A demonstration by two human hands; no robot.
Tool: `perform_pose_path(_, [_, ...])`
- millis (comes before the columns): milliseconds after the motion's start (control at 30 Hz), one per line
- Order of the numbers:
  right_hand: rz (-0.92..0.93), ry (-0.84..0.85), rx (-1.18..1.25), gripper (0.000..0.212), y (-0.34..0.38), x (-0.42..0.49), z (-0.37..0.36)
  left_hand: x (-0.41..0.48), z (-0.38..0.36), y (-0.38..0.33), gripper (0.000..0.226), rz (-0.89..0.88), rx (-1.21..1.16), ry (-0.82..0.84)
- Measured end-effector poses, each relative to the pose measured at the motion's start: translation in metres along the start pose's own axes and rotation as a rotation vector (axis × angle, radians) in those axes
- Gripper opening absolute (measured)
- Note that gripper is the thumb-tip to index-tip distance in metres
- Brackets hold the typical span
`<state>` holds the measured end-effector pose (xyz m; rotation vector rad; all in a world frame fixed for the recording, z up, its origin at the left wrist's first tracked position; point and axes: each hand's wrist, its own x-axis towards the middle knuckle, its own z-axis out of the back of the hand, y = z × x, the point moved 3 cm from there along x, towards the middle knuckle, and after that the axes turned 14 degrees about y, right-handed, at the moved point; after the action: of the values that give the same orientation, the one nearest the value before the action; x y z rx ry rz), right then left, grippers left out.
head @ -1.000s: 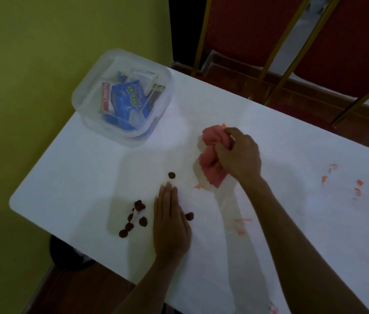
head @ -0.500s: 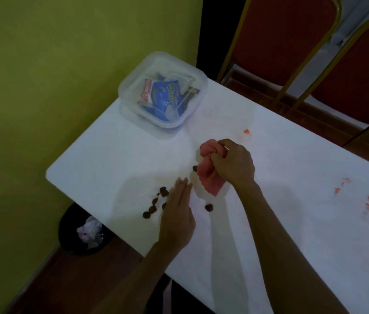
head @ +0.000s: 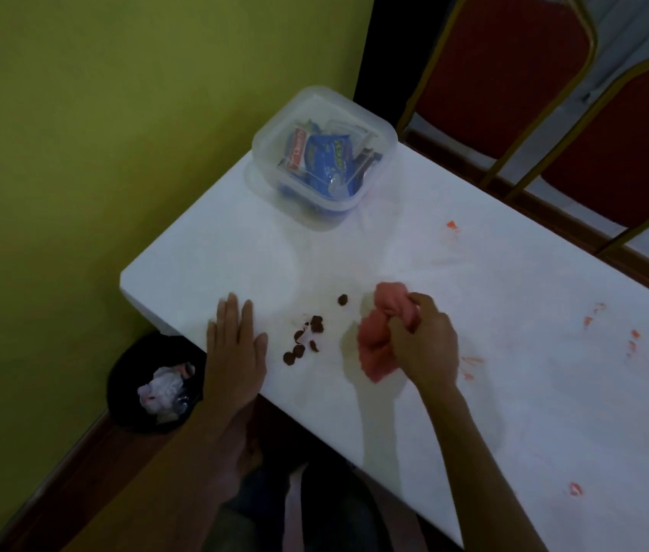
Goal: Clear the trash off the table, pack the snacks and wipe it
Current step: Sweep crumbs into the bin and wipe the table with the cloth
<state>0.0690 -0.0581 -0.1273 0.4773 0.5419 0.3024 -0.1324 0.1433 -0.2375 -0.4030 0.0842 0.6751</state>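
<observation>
My right hand (head: pixel 424 348) grips a bunched pink cloth (head: pixel 380 336) and presses it on the white table (head: pixel 474 392). Several dark brown crumbs (head: pixel 307 332) lie just left of the cloth. Flat on the table near its left front edge rests my left hand (head: pixel 235 344), fingers straight, to the left of the crumbs. A clear plastic box (head: pixel 325 153) with blue and red snack packets inside stands at the table's far left corner.
Orange smears (head: pixel 452 225) and specks (head: pixel 633 336) dot the table to the right. A black bin (head: pixel 155 384) with crumpled white trash sits on the floor below the table's left corner. Two red chairs (head: pixel 514 65) stand behind. A green wall is on the left.
My left hand has shifted from right of the crumbs to their left, near the table edge. The cloth and right hand stay just right of the crumbs. The camera view has moved.
</observation>
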Motion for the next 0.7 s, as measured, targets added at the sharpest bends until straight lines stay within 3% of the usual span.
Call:
perform_pose_path(100, [-0.207, -0.079, 0.05, 0.041, -0.043, -0.018, 0.007, 0.0, 0.001, -0.001, 0.061, -0.002, 0.013, 0.016])
perform_pose_path(200, [-0.286, -0.042, 0.063, 0.039, -0.045, -0.023, -0.019, 0.0, -0.001, -0.001, 0.061, 0.001, 0.011, 0.05])
perform_pose_path(433, [-0.082, 0.08, 0.018, 0.037, 0.039, -0.023, -0.088, 0.001, 0.001, 0.001, 0.063, -0.011, 0.013, 0.095])
perform_pose_path(567, [0.064, 0.175, -0.093, 0.04, 0.063, -0.014, -0.092, 0.001, 0.002, 0.002, 0.065, -0.016, 0.027, 0.13])
perform_pose_path(700, [0.032, 0.027, -0.134, 0.041, 0.056, 0.007, -0.055, 0.003, 0.003, 0.002, 0.067, -0.02, 0.029, 0.152])
